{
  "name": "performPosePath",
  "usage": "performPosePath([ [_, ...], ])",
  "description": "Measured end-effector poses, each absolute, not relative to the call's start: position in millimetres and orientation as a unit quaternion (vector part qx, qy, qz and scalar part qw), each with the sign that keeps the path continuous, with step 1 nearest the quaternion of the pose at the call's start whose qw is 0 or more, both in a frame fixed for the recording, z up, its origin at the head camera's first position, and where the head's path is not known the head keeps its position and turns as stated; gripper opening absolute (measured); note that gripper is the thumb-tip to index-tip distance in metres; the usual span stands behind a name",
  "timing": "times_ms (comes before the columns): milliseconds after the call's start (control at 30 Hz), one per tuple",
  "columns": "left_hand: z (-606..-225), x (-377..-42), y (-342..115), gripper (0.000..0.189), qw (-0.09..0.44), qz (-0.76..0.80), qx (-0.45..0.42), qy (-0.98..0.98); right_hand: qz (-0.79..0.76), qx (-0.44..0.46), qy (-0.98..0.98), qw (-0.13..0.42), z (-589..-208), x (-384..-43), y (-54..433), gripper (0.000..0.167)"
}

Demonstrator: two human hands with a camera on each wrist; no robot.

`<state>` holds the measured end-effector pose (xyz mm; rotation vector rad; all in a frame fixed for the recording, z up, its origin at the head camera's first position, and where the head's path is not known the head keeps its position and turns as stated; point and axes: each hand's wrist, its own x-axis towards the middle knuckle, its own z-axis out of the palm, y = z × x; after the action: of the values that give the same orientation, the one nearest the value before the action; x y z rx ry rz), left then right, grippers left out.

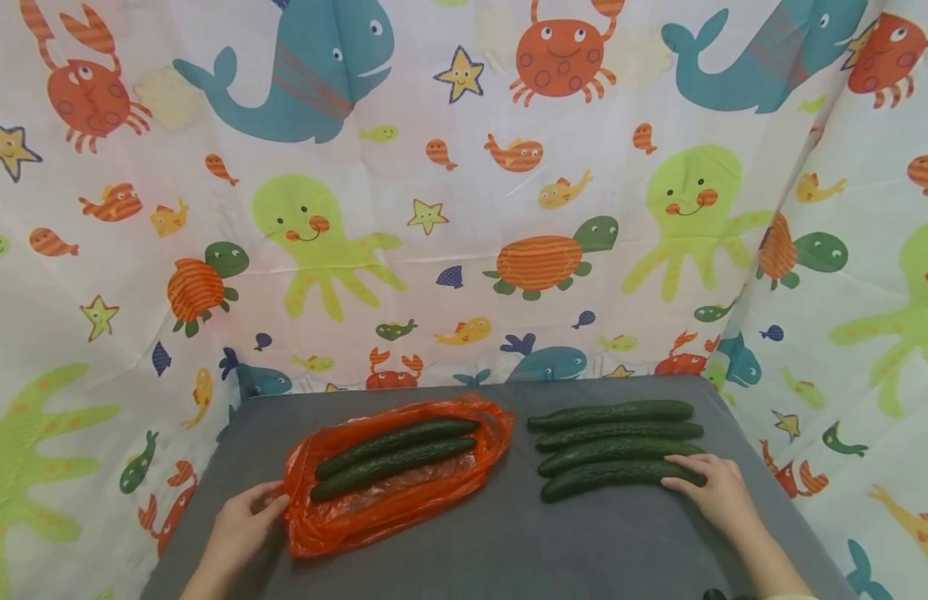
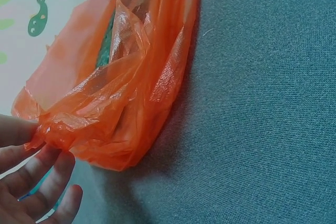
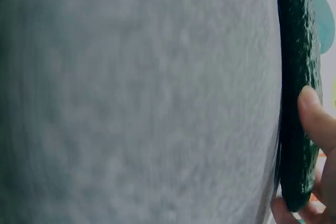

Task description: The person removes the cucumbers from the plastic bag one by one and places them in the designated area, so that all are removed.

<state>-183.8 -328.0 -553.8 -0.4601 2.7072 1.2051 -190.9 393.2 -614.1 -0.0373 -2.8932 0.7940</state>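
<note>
An orange plastic bag (image 1: 374, 523) lies open on the left of the table, with two cucumbers (image 1: 404, 437) inside it. My left hand (image 1: 239, 527) pinches the bag's gathered left edge; the left wrist view shows thumb and fingers on the crumpled plastic (image 2: 58, 129). Several cucumbers (image 1: 621, 429) lie side by side to the right of the bag. My right hand (image 1: 722, 496) grips the right end of the nearest cucumber (image 1: 606, 479). In the right wrist view the thumb (image 3: 315, 119) lies along this cucumber (image 3: 296, 51), with fingers around its end.
A grey cloth covers the table (image 1: 509, 550). Behind it and on both sides hangs a white curtain (image 1: 434, 317) printed with sea animals. A small dark object (image 1: 715, 594) shows at the bottom edge, near the right forearm.
</note>
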Motion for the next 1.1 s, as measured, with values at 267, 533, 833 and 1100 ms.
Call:
performPosePath([
  [267,-552.3,-183.4,-329.3,0.059,0.064,0.396,-0.147,0.904,0.201,-0.013,-0.963,0.181,-604.1,-188.3,379.9,0.05],
  [533,-552.8,-182.9,-328.5,0.056,0.054,0.395,-0.143,0.906,0.269,0.011,-0.947,0.178,-582.7,-199.8,363.2,0.062],
  [833,-551.9,-183.5,-328.2,0.057,0.059,0.398,-0.147,0.904,0.351,0.034,-0.922,0.158,-558.2,-214.9,326.4,0.088],
  [1100,-555.4,-184.5,-327.0,0.061,0.074,0.397,-0.146,0.903,0.398,0.088,-0.898,0.163,-547.7,-228.0,284.6,0.082],
])
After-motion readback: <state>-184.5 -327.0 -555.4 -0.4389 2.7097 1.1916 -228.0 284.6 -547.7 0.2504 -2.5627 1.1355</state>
